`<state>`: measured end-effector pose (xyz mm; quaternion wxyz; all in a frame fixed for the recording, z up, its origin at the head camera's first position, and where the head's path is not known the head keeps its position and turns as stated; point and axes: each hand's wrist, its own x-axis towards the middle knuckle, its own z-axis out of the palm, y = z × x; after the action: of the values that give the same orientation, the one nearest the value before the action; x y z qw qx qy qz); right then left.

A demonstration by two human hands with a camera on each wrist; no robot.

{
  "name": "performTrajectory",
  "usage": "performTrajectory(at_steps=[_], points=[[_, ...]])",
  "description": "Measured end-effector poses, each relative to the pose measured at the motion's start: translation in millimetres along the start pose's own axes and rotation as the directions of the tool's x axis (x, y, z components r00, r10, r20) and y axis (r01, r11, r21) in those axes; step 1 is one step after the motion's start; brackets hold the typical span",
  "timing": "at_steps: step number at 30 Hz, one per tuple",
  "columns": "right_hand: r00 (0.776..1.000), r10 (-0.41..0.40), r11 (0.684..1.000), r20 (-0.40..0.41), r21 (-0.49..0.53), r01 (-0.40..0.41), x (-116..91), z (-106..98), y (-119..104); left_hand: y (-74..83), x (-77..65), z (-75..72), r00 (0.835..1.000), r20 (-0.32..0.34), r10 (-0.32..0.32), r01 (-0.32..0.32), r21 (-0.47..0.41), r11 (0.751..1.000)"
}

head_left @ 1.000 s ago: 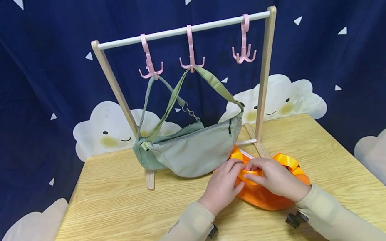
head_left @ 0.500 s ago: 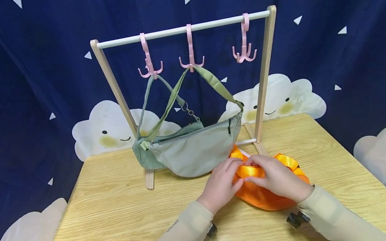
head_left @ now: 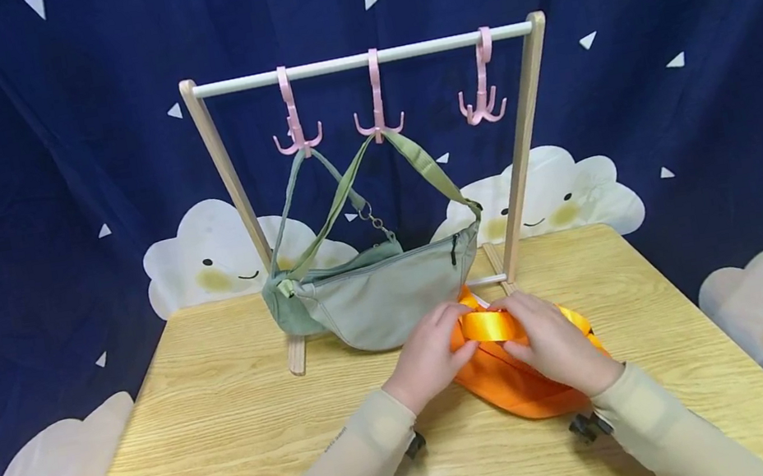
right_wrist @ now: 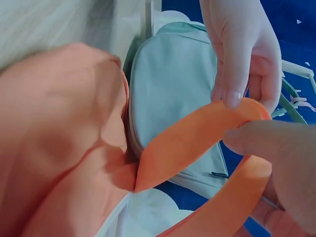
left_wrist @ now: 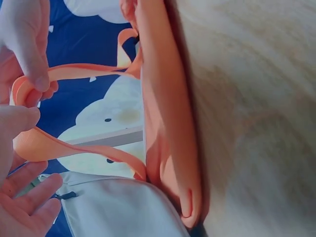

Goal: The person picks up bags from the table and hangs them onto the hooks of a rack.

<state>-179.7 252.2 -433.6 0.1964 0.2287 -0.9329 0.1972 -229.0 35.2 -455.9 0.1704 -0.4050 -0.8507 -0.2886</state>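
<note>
An orange bag (head_left: 514, 392) lies on the wooden table at the foot of the rack's right side. Its shiny orange strap (head_left: 488, 327) is lifted in a loop above the bag, as the left wrist view also shows. My left hand (head_left: 428, 357) pinches the strap between thumb and fingers. Facing it, my right hand (head_left: 556, 343) pinches the same strap a short way to the right. In the right wrist view the left thumb (right_wrist: 236, 74) lies on the strap's edge, close to the right thumb (right_wrist: 256, 140). The right hand hides part of the bag.
A wooden rack with a white bar (head_left: 426, 48) stands behind the hands. From its left and middle pink hooks hang a green bag (head_left: 288, 311) and a grey-green bag (head_left: 390, 295). The right pink hook (head_left: 482, 101) bears nothing. A blue curtain (head_left: 668, 59) backs the table.
My hands have drawn slightly apart, the left one to the left and the right one to the right. The strap between them has risen a little and shows as a wider band.
</note>
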Motion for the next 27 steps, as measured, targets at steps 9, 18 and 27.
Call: performTrajectory(at_steps=[9, 18, 27], points=[[0.999, 0.051, 0.997, 0.017, 0.06, -0.052, 5, -15, 5, -2.3, 6.2, -9.7, 0.998, -0.004, -0.061, 0.061, -0.09, 0.994], [0.999, 0.037, 0.994, -0.007, 0.102, -0.037, 12, -36, 7, -0.9, 18.3, -22.4, 0.996, -0.017, -0.086, 0.082, -0.151, 0.985], [1.0, 0.012, 0.996, -0.025, 0.092, -0.01, 16, -58, 6, 6.6, 29.3, -35.4, 0.996, -0.003, -0.091, 0.089, -0.197, 0.976]])
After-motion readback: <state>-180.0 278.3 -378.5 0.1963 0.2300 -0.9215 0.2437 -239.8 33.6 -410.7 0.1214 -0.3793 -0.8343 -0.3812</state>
